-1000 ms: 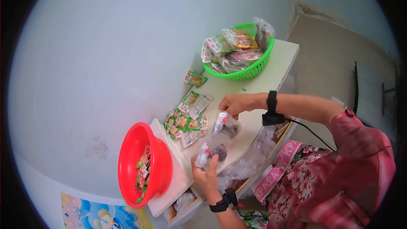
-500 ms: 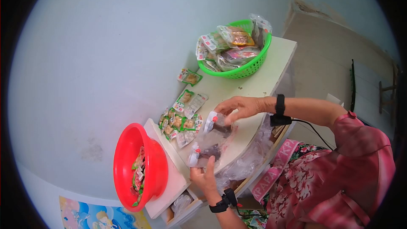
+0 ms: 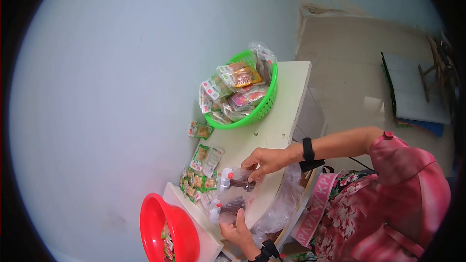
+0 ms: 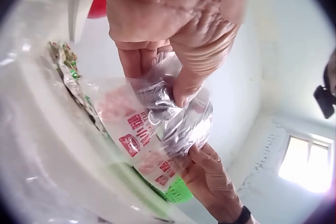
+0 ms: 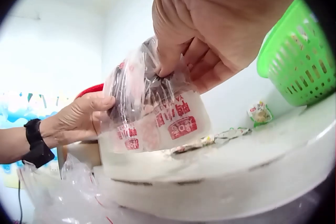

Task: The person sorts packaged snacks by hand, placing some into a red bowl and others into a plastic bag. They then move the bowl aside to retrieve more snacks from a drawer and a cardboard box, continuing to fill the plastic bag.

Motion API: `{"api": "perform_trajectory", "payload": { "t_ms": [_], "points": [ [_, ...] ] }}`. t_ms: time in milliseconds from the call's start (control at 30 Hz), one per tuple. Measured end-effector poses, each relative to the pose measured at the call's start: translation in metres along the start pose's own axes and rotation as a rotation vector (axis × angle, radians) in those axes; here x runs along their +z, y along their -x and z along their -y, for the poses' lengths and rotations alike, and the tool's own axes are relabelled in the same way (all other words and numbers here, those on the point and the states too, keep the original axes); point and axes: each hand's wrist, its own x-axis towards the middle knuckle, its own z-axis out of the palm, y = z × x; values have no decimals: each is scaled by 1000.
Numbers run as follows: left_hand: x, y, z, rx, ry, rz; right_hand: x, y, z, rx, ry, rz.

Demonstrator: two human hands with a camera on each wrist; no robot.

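Observation:
Two clear plastic packets with dark contents and red print are held side by side above the white table [image 3: 272, 131]. My left hand [image 3: 237, 233] grips the nearer-left packet [image 3: 228, 209], its thumb laid across the front and fingers behind, as the left wrist view shows. My right hand [image 3: 267, 161] pinches the other packet [image 3: 238, 183] between thumb and fingers at its upper part. In the right wrist view the red lettering [image 5: 182, 128] faces the camera along the packets' lower part, and their plastic overlaps.
Small snack packets [image 3: 199, 182] lie along the wall. A green basket [image 3: 264, 111] full of packaged snacks stands to the right, a red basin [image 3: 182, 228] holding some packets to the left. Loose clear plastic bags [image 3: 281, 208] fill an open drawer in front of the body.
My right hand loosened its fingers, shifted along its packet and now pinches it again. The left hand keeps its grip. The head view has swung, so the table sits lower in it.

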Motion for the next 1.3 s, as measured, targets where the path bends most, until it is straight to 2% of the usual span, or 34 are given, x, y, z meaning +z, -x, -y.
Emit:
{"api": "perform_trajectory", "payload": {
  "t_ms": [67,167,267,333,400,467,567,767,833,900,1000,1067,1167,1233,1300],
  "points": [
    [7,-13,-12,47,34,-4,-14,1,17,-57,105,-41],
    [41,-43,-48,170,141,-39,-41,-2,51,-181,108,-119],
    [75,-75,-79,175,148,12,-78,-2,83,-271,198,-260],
    [99,-98,-93,169,164,58,-112,-6,87,-319,404,-352],
    [121,-123,-93,154,151,101,-146,-11,88,-307,351,-379],
    [151,-143,-96,143,275,116,-179,-12,98,-269,464,-411],
    [195,-171,-90,100,434,135,-215,-18,111,-82,483,-484],
    [254,-192,-87,-106,567,128,-266,-38,101,-16,621,-633],
    [265,-193,-80,-177,524,137,-275,-38,92,45,809,-651],
    [270,-200,-53,-220,466,189,-282,-33,68,103,991,-668],
    [267,-202,-50,-218,411,264,-291,-25,42,-1,1262,-619],
    [258,-202,-47,-238,380,327,-281,-22,37,-24,1238,-657],
    [251,-195,-54,-225,265,251,-258,-11,52,-77,1331,-675],
    [245,-182,-63,-105,213,209,-238,2,62,-149,1324,-692],
    [235,-162,-71,7,173,171,-222,15,74,-80,1261,-618]
  ]
}}
